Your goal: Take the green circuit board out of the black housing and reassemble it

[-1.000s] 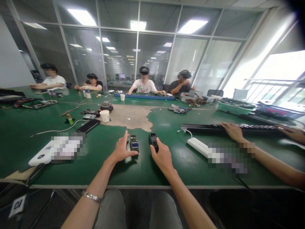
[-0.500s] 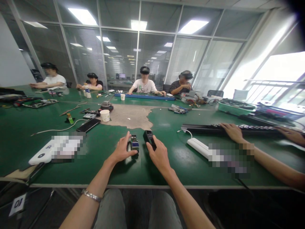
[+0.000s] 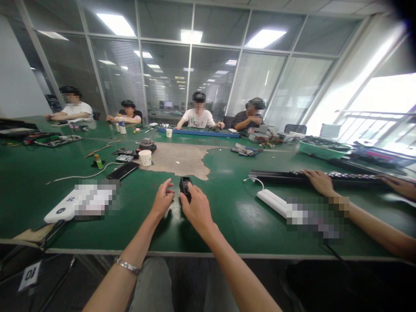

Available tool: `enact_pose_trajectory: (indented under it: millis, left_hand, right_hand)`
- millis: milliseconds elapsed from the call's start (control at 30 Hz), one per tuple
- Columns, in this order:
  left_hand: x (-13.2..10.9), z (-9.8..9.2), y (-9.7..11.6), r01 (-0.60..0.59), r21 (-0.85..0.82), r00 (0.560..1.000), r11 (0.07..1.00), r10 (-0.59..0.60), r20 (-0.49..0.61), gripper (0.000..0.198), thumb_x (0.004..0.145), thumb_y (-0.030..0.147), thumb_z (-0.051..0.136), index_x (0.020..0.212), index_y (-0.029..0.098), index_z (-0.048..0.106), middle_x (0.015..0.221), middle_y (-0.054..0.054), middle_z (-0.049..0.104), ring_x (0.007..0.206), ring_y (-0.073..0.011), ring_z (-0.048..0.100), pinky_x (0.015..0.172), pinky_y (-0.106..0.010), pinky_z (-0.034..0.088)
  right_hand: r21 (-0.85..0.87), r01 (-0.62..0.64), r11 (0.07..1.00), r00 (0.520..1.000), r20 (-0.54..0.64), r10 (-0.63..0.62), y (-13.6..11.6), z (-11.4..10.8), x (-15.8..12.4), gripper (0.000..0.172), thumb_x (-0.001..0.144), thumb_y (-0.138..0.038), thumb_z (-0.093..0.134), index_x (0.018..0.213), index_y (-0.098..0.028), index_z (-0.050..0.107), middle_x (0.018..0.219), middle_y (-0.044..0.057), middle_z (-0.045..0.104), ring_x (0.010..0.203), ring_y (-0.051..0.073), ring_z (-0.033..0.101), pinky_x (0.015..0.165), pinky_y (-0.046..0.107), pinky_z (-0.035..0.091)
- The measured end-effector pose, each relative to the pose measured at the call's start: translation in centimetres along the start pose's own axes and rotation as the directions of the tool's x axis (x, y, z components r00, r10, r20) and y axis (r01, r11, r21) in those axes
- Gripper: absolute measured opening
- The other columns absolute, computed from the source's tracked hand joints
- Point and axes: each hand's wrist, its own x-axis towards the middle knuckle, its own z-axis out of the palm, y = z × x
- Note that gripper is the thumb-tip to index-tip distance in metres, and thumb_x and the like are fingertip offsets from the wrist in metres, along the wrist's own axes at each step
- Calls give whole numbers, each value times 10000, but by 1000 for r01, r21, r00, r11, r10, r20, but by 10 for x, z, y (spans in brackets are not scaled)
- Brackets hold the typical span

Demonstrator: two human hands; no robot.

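A small black box-like housing stands on the green table, just past the middle of its front edge. The fingers and thumb of my right hand grip it from the right and near side, covering part of it. To its left is my left hand, empty, fingers slightly bent and apart, with a narrow gap to the housing. The small circuit-board module with a blue part does not show now; whether it is inside the housing or hidden, I cannot tell.
Left are a black phone, a paper cup and a white power bank. On the right lie a white strip-shaped device and a long black rail under a co-worker's hand. Several people sit across the table.
My right hand has moved left with the black housing, to where the circuit-board module was. The module has gone from sight. My left hand has drawn slightly left, its fingers more bent.
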Motion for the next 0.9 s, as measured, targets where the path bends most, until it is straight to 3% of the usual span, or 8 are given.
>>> enact_pose_trajectory:
  millis: [167,333,533,767,900]
  left_hand:
    - [1,-4,-1,-3,48,1000,999,4,-18,571,707,131,550,1272,211,547,1134,-72,565,808,-160,573,800,-347,493]
    - [-3,-2,7,-112,172,994,979,107,37,511,675,82,525,1157,206,638,1064,-58,577,810,-165,577,860,-362,477]
    - [-5,-1,15,-101,229,992,968,80,98,493,685,71,513,1149,181,636,1053,-68,613,828,-179,591,841,-362,486]
    - [-6,0,10,-78,141,982,987,52,180,727,610,19,477,1319,176,475,1165,-84,552,830,-145,565,737,-292,482]
    - [-11,0,17,-123,188,959,975,67,276,814,625,51,498,1412,206,363,1272,-95,469,929,-171,530,718,-278,459]
  right_hand:
    - [-78,-27,997,997,74,32,-3,6,0,410,871,-337,524,1230,-141,551,1070,130,634,1012,244,588,867,318,444]
    - [-106,-27,994,996,84,36,0,13,-13,451,878,-330,514,1285,-138,505,1137,138,609,1051,241,571,867,306,430]
    - [-94,-20,995,995,100,30,2,14,-13,396,880,-321,509,1232,-142,540,1055,127,638,963,231,607,823,302,439]
    - [67,36,997,996,-90,-30,5,-4,6,425,878,-335,504,1251,-137,551,1139,141,639,1056,238,594,896,332,446]
    - [114,23,993,973,-231,3,29,-18,14,440,873,-371,505,1230,-123,578,1166,141,642,1080,244,590,952,362,436]
